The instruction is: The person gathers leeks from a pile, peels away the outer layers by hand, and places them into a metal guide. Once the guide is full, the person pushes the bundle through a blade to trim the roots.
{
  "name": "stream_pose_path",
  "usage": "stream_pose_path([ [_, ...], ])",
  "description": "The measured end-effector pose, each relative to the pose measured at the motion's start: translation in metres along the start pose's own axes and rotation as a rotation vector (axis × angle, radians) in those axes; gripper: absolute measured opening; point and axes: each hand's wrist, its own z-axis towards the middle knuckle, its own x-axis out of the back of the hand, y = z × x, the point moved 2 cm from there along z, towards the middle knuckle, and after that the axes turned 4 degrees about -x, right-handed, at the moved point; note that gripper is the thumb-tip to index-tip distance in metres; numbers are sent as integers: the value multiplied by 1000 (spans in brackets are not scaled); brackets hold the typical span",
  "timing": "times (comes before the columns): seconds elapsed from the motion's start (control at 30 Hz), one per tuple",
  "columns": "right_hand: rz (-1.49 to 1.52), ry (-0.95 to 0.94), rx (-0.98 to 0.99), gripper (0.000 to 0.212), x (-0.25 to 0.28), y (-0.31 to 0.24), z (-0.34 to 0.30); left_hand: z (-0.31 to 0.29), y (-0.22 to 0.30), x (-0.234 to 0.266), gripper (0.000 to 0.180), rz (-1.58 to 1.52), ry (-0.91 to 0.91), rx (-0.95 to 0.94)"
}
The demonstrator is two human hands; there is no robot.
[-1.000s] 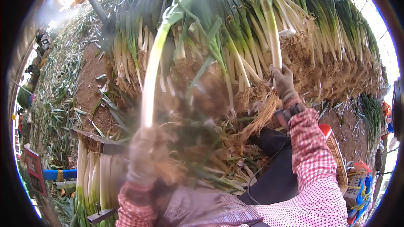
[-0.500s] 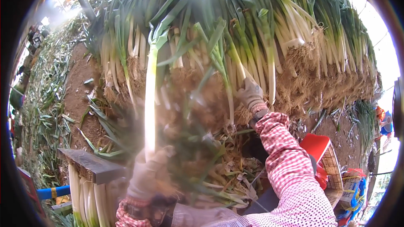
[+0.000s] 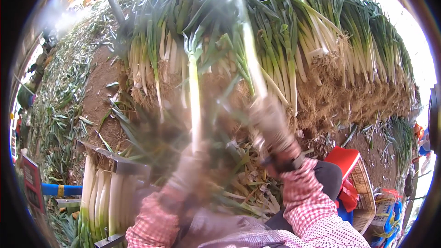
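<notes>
My left hand, gloved and smeared by motion, is closed round the lower white end of a long green onion. That onion stands nearly upright in the picture, its trimmed-looking leaves pointing away from me. To its right, my gloved right hand grips the root end of a second green onion, also blurred. Beyond both hands lies a big heap of green onions, white stalks and brown roots toward me, dark leaves away. The fingers themselves are hard to make out.
At lower left, several peeled stalks stand by a metal plate of a stand with a blue bar. Leaf scraps litter the ground before me. A red seat-like piece and a tan basket are at right.
My right hand has drawn back from the heap toward me, bringing a green onion with it. My left hand still holds its onion, now further right in the picture; the view has shifted somewhat.
</notes>
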Motion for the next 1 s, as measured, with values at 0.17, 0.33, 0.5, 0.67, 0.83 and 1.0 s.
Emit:
stream_pose_path([
  [0.17,-692,-53,-44,37,-53,104,-86,-29,-71,-25,25,569,68,-228],
  [0.33,-657,-205,-153,44,-39,115,-128,-69,-68,-28,26,568,-129,-14],
  [0.5,-195,-399,-296,32,10,73,-161,-75,-45,-48,27,1296,-577,-378],
  [0.67,-193,-506,-499,39,63,-20,-258,-76,-23,-83,38,1263,-38,-1347],
  [0.83,-422,-611,-560,59,123,-79,-331,-55,-30,-106,22,1212,-310,-1310],
  [1.0,-427,-683,-456,76,114,-93,-357,-44,19,-78,9,1186,-71,-1533],
])
